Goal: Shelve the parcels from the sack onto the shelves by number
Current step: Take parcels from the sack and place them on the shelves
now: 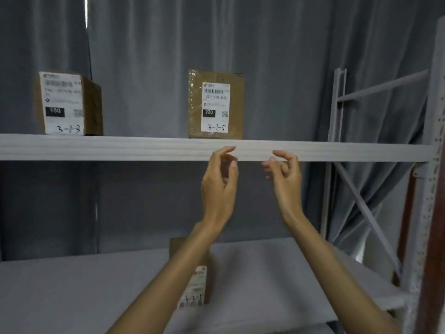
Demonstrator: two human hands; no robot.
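Parcel 3-1-5 (216,104) stands upright on the upper shelf (120,147) at twelve o'clock from loosely curled, empty fingers; left hand (220,184) seems nearer than right hand (284,177).

Both bare forearms reach up, left hand (220,182) and right hand (286,177) loosely curled, each grip empty.
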